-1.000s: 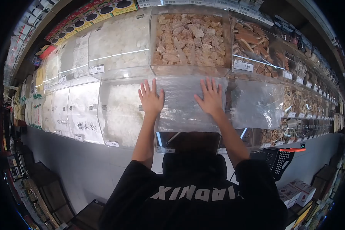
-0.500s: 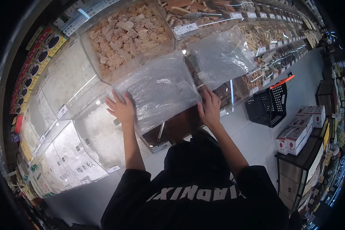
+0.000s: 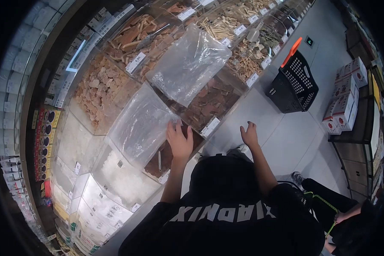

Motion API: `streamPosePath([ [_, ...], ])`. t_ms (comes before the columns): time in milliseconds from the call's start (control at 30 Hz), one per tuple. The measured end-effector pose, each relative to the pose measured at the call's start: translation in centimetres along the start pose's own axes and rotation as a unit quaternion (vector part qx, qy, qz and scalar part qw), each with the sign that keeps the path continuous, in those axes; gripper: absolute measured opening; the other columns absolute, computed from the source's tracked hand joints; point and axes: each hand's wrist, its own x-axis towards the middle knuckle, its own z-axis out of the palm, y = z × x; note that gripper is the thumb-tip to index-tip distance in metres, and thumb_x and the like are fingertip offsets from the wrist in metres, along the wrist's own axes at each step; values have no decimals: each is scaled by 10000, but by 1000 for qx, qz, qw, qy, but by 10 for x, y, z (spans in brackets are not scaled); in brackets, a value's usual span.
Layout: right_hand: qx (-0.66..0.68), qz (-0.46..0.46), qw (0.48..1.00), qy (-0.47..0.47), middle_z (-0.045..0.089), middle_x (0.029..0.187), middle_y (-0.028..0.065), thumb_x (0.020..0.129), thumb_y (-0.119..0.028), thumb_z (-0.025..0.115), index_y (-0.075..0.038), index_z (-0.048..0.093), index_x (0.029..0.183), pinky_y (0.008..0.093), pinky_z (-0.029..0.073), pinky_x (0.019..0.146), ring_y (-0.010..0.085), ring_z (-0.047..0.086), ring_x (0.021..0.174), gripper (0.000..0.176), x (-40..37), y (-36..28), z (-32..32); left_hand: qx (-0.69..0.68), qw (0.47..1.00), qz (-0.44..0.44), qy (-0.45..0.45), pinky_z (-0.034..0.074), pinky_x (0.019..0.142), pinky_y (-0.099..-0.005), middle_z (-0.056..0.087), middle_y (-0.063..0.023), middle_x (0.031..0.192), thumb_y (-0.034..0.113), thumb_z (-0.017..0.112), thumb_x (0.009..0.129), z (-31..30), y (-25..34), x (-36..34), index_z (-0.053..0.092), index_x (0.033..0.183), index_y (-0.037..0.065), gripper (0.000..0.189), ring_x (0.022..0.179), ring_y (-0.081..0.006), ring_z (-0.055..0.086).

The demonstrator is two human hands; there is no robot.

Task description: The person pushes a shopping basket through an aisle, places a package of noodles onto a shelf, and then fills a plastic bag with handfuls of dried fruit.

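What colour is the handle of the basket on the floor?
The handle is orange, best seen in the head view.

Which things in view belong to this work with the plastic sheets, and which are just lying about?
In the job:
- clear plastic sheet by the left hand
- probably the second clear plastic sheet

Just about:
- black shopping basket on the floor
- white cartons
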Motion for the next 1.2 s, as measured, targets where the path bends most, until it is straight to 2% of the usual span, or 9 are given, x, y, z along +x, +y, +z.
streamPosePath([
  [33,7,7,1000,4,536,1334,311,921,-289,644,100,516,1300,478,454,1033,458,545,1221,558,7,17,-13,10,1000,5,-17,231,1164,-574,303,-366,1504,325,582,975,13,20,1,443,1443,-16,595,1418,-510,285],
  [100,36,42,982,-179,659,1162,291,931,-324,623,83,593,1216,469,501,967,443,633,1099,498,21,50,-44,24,999,17,-44,226,1171,-559,306,-354,1509,328,587,973,40,58,4,440,1445,-14,601,1432,-492,271],
  [200,-2,45,974,-222,686,1067,304,930,-352,602,88,632,1145,468,518,941,441,659,1045,491,30,98,-87,-17,997,28,-66,224,1175,-550,308,-350,1510,330,587,972,83,113,15,443,1441,-14,600,1437,-483,270],
  [367,-29,60,979,-191,683,1062,306,923,-368,608,67,641,1106,490,515,930,446,652,1048,473,37,175,-124,-48,991,77,-98,280,1151,-535,350,-376,1467,301,595,970,130,200,26,482,1385,-40,549,1384,-499,337],
  [733,47,162,956,-240,709,1029,271,909,-383,630,61,690,1071,448,535,904,405,683,1015,477,63,271,-146,-63,974,90,-200,368,1102,-508,424,-383,1391,263,631,956,238,264,57,526,1322,-49,493,1314,-517,426],
  [900,42,206,957,-201,702,1032,283,908,-381,625,53,683,1069,456,530,909,417,675,1019,467,144,295,-184,-104,965,125,-206,473,988,-468,555,-286,1272,238,635,960,319,308,133,558,1265,-28,412,1181,-426,567],
  [967,67,213,959,-177,715,1012,260,916,-381,627,60,694,1055,442,533,892,395,686,1003,467,185,296,-200,-185,959,75,-203,520,898,-436,606,-216,1188,242,641,964,357,339,170,578,1234,-3,370,1029,-350,649],
  [1133,70,189,964,-173,715,992,255,920,-370,624,46,691,1045,448,530,866,388,689,969,440,311,267,-258,-299,918,15,-260,531,901,-398,675,-217,1140,261,666,946,458,440,300,581,1226,-25,410,1007,-314,694],
  [1200,52,144,980,-126,704,963,264,915,-356,614,50,665,1035,467,528,866,411,680,949,427,353,254,-282,-305,916,46,-257,528,918,-394,680,-241,1160,274,675,933,489,489,352,584,1221,-40,435,1048,-327,691],
])
